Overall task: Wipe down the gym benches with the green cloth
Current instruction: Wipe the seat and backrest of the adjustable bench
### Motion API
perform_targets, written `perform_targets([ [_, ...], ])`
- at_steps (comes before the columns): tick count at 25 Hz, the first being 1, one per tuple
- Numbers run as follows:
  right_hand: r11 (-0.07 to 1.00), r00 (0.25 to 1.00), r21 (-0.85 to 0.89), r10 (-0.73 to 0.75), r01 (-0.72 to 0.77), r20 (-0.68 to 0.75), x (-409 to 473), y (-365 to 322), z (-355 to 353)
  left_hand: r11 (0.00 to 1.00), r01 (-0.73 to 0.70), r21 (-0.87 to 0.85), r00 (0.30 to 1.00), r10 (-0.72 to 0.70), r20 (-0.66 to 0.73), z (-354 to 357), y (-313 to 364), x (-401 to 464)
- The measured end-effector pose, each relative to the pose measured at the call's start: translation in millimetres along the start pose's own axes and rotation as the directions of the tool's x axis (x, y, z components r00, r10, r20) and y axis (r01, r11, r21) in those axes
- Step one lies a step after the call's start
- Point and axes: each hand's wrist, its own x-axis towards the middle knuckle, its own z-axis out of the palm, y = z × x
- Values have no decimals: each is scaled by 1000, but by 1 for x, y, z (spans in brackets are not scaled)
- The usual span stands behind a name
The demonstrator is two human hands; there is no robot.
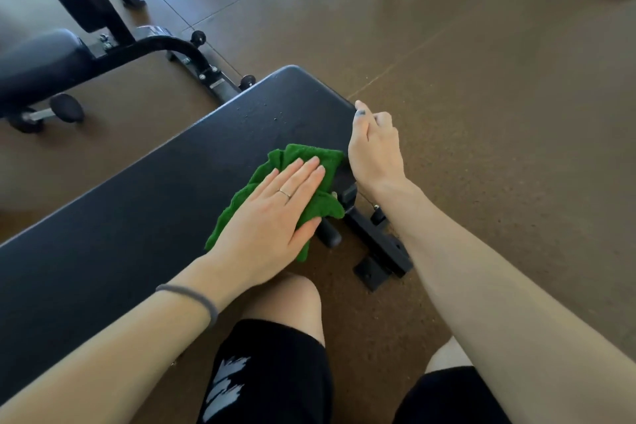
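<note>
The left hand (272, 213) lies flat, fingers straight and together, pressing down on the crumpled green terry cloth (311, 179), which sits on the near right edge of the long black padded bench top (144, 203), with one corner spilling over that edge. The right hand (373, 148) is at the bench's right edge just beyond the cloth, its thumb up against the rim of the pad and its fingers loosely curled on the far side; whether they actually hold the pad cannot be told from this angle. The cloth looks light, soft and limp, so it will probably bunch and fold under the palm rather than slide as a sheet; a flat, spread palm on its middle seems the best hold, with enough downward pressure to drag it along. The vinyl-like pad appears smooth and a little speckled with droplets or dust toward its far end (272, 113), which suggests that stretch is not yet wiped. Below the hands, the black steel frame and foot of the bench (382, 251) rest on the brown speckled rubber floor (481, 79). To the far left stands a second black padded bench with wheels (41, 69), well apart, apparently still to be cleaned.
</note>
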Motion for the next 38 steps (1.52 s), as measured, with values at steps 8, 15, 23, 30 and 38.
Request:
perform_targets([
  [8,997,997,-12,70,-70,-12,0,-9,-5,990,6,-139,1000,-3,20,-6,-2,98],
  [15,822,991,-553,109,-131,-73,-1,-27,19,989,65,-130,998,-62,25,-23,-50,-23],
  [23,747,961,-644,-25,-165,-276,1,-28,53,958,246,-147,967,-252,-22,-22,-107,76],
  [30,645,827,-676,-555,356,-93,1,-26,59,981,170,-89,985,-171,-1,-29,-128,-41],
  [38,728,862,-590,-496,350,-101,6,-25,56,935,324,-146,942,-333,-40,-26,-145,30],
])
